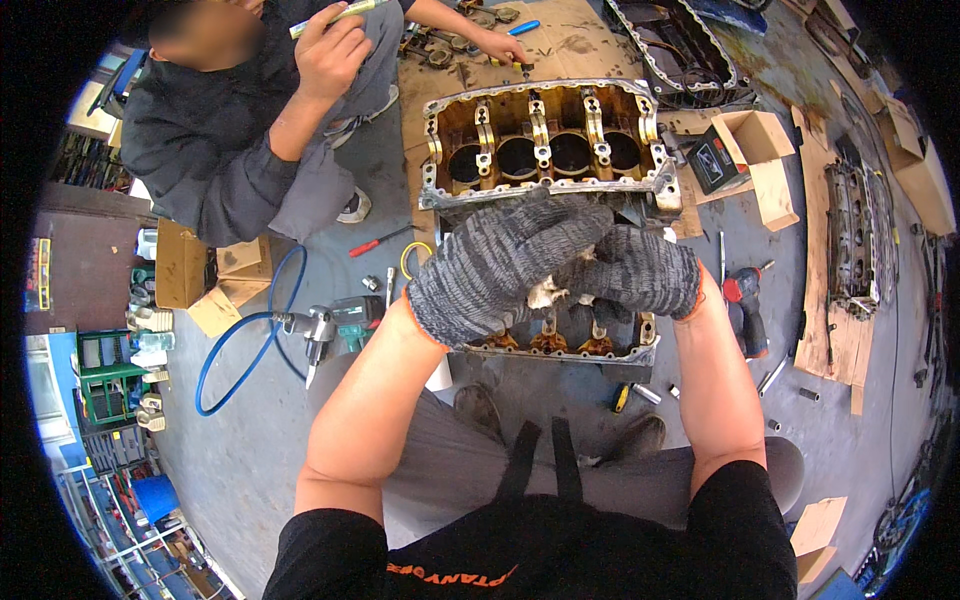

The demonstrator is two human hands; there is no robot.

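My left hand (500, 265) and my right hand (645, 270) wear grey knit work gloves with orange cuffs. They meet in front of me, fingers curled together around a crumpled, stained whitish rag (543, 293). Most of the rag is hidden by the gloves. Just beyond my hands stands an engine block (550, 185), its row of round cylinder bores showing and its inner walls stained brown. Below my gloves, nearer my body, another open metal engine part (560, 350) shows a pale rim and brown oily recesses; my hands cover its middle.
Left, another person (215, 150) crouches, holding a pale tube (335, 17). An impact gun (315, 335) with a blue hose (203, 375), a red screwdriver (378, 243) and an open carton (215, 265) lie left. Right are a cordless tool (747, 300), a box (720, 160) and a cylinder head (850, 240).
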